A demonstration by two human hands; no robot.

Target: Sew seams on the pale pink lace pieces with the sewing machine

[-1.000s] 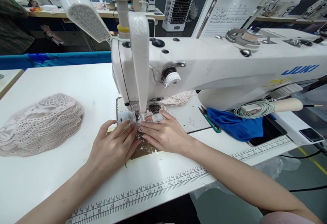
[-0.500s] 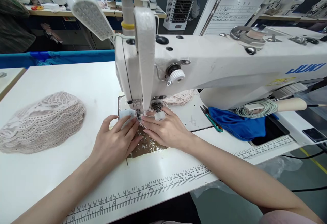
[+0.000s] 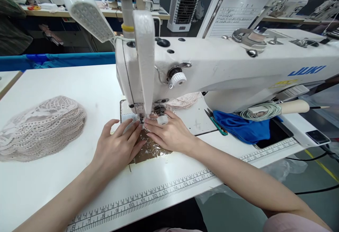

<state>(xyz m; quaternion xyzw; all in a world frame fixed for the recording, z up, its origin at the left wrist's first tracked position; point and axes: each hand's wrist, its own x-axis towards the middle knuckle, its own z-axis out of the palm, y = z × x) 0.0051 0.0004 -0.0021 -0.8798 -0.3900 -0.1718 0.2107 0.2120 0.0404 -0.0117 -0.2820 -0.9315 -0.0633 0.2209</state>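
A white sewing machine (image 3: 217,60) stands over the table, its presser foot (image 3: 141,118) close to my fingertips. My left hand (image 3: 119,143) lies left of the foot, fingers spread and pressed down flat near the needle area. On the other side, my right hand (image 3: 171,131) rests with fingers stretched over a small lace piece (image 3: 145,127), most of which is hidden under the hand and machine head. Brown shiny tape (image 3: 150,149) covers the bed in front of the foot. More lace (image 3: 184,100) lies behind the machine head.
A stack of pale lace pieces (image 3: 45,128) sits at left. Thread snips (image 3: 215,122), a blue cloth (image 3: 242,126), a dark phone (image 3: 277,133) and a coil of cord (image 3: 261,111) lie right. A ruler strip (image 3: 159,196) runs along the front edge. A lamp (image 3: 86,13) hangs upper left.
The whole view has shifted slightly, so the scene sits a little further left. Both hands stay by the presser foot with almost the same pose.
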